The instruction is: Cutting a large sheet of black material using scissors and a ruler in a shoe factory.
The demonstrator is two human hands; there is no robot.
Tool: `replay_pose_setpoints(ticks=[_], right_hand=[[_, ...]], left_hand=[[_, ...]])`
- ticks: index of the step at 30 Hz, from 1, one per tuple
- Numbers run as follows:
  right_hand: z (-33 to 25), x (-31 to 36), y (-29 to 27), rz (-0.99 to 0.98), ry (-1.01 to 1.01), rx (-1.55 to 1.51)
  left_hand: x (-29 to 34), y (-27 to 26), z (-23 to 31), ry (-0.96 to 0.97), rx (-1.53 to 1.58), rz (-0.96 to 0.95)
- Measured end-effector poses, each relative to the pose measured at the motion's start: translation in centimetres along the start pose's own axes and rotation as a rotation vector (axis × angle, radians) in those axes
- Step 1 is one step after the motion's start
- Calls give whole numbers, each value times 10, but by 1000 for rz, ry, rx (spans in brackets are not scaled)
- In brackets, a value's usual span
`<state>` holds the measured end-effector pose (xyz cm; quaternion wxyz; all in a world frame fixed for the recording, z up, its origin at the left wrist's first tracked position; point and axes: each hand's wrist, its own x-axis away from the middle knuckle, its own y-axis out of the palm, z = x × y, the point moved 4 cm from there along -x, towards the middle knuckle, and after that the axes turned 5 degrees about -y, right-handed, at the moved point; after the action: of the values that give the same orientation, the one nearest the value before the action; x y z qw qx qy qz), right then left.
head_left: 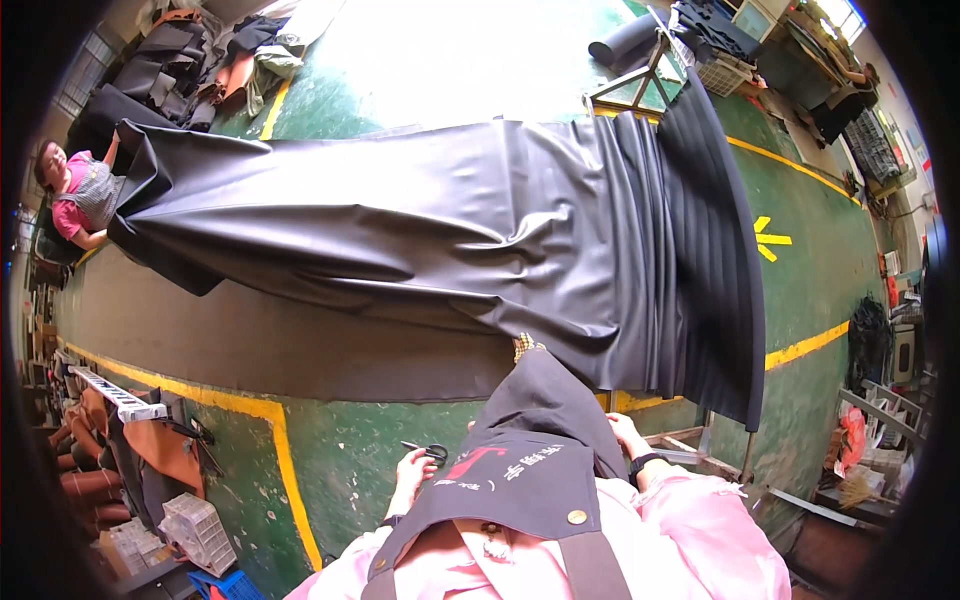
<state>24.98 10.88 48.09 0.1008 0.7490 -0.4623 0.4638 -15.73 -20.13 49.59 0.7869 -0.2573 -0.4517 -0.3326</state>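
Black sheet's [400, 235] spread over the green floor [350, 490], right end bunched by a metal rack [622, 81] that probably props it. A co-worker [88, 195] has its left end, I guess keeping it up. Left hand [408, 478] seems closed around black scissors [436, 453], blades hard to make out. Right hand's [627, 437] partly behind the apron [560, 400]; can't tell if it's gripping.
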Motion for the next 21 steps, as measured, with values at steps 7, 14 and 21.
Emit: replay_pose_setpoints(ticks=[7,14,21], right_hand=[[-2,-7,-4,8,12,14],[-2,-9,0,21,20,20],[-10,-1,5,15,8,-9]], left_hand=[[-10,6,16,-28,91,-27],[-6,-1,38,-37,35,-4],[-2,-12,27,-30,50,11]])
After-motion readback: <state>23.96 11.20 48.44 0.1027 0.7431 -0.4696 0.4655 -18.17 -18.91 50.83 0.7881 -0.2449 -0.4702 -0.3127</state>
